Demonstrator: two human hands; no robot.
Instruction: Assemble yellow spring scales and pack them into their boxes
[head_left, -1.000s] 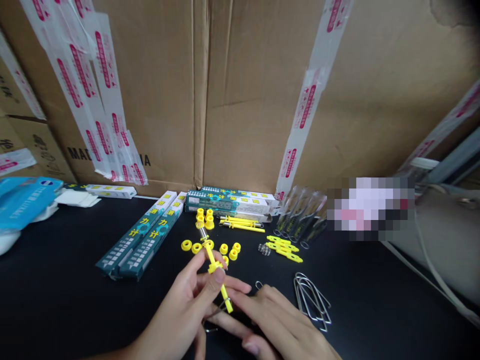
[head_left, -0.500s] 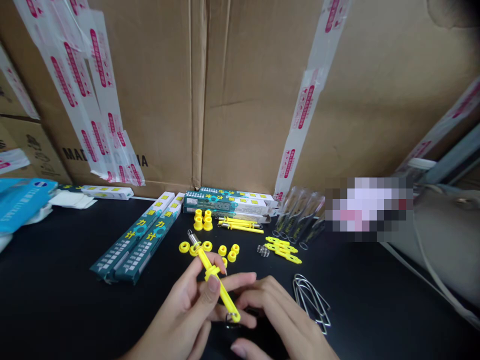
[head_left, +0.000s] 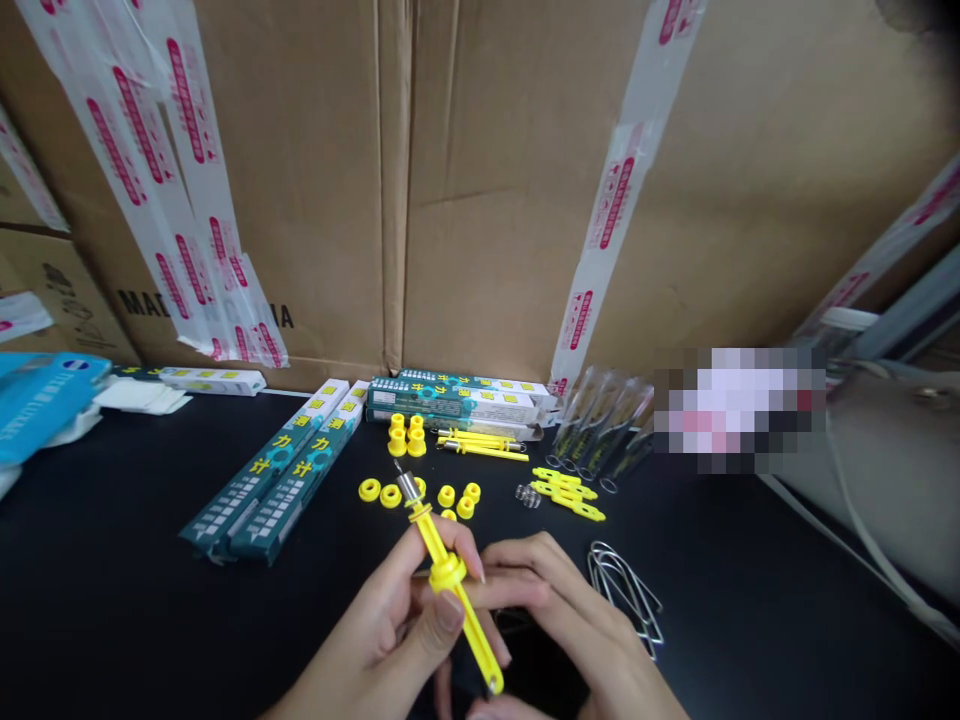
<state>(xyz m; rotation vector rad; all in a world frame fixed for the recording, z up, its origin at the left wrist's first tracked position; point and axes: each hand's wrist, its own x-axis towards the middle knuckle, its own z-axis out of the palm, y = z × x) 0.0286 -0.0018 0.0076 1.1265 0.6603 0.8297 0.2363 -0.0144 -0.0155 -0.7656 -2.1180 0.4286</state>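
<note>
A yellow spring scale rod (head_left: 474,640) with a round collar, a metal spring at its top end and a small metal bit at its lower tip slants across my left hand (head_left: 420,610). The thumb and fingers of that hand close on it at the collar. My right hand (head_left: 570,620) curls beside the rod, its fingers against my left fingers. Its thumb sits at the rod's lower tip, and what its fingertips pinch is hidden. Beyond my hands lie yellow rings (head_left: 391,496), small yellow caps (head_left: 465,508) and larger yellow caps (head_left: 397,442).
Printed narrow boxes (head_left: 289,470) lie at left, with more boxes (head_left: 450,400) behind. Yellow rods (head_left: 484,447), clear tubes (head_left: 592,430), flat yellow strips (head_left: 568,492), small springs (head_left: 527,495) and bent wire hooks (head_left: 626,600) are spread to the right. Tall cartons (head_left: 487,200) form a back wall.
The rod has shifted down and right in my left hand's grip and stands a little steeper. My right hand has moved in, its thumb rising to the rod's lower tip.
</note>
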